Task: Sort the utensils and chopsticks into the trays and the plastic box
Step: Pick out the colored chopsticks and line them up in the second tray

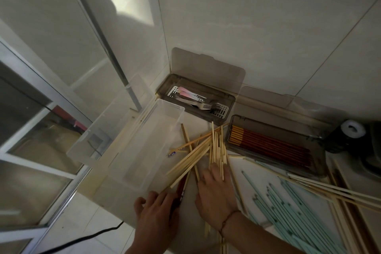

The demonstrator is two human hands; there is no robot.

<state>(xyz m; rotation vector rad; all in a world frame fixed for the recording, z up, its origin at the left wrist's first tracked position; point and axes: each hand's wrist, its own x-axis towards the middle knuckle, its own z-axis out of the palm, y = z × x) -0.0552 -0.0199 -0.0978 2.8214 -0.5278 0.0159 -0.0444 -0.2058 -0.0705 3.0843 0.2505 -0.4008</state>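
Light wooden chopsticks [195,150] lie in a loose heap on the counter between the clear plastic box [152,142] and a grey tray of dark red chopsticks [274,144]. My right hand [216,194] rests flat on the heap's near ends, fingers spread. At the front corner of the clear box, my left hand [156,214] grips the near ends of a fanned bundle of wooden chopsticks. Another grey tray [198,99] in the corner holds forks and pink-handled utensils. Mint green chopsticks [288,208] lie at the right.
Both grey trays have their lids open against the tiled wall. The clear box's lid [99,132] hangs open to the left, over the counter edge. A dark round object [348,134] stands at the far right. More wooden sticks [340,192] cross the green ones. A black cable [82,239] runs along the floor.
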